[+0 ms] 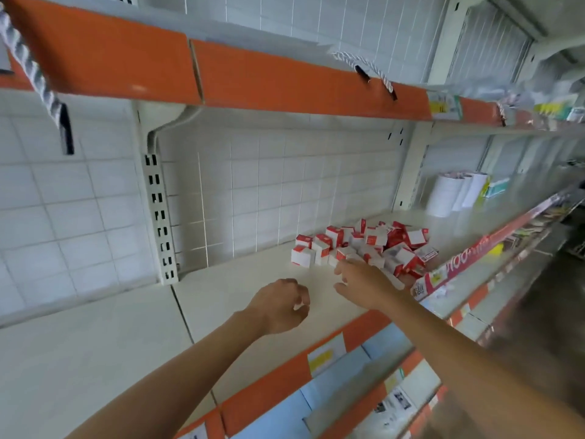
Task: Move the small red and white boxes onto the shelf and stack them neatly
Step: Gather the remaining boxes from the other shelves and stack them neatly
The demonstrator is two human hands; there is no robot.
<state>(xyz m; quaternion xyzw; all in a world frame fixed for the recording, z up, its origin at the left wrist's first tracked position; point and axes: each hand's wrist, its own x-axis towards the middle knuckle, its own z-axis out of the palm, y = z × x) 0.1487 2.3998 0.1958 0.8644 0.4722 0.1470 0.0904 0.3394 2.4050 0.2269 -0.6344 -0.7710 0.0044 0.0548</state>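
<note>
Right hand [361, 282] reaches over the shelf [240, 289] toward a heap of small red and white boxes [364, 247], its fingers spread and relaxed, the fingertips just touching or nearly touching the nearest boxes at the front of the heap; blur makes it hard to tell which. Left hand [280, 307] hovers above the shelf near its front edge, fingers curled inward around something small and white that looks like one of the boxes, though it is mostly hidden by the fingers. The heap lies loose and jumbled toward the right part of this shelf section, between the tiled back wall [269, 185] and the front edge, with a few boxes at its left side sitting upright side by side. Farther right along the same shelf stand white cylindrical containers [446, 194]. An orange price strip [253, 80] runs along the front edge of the shelf above.
</note>
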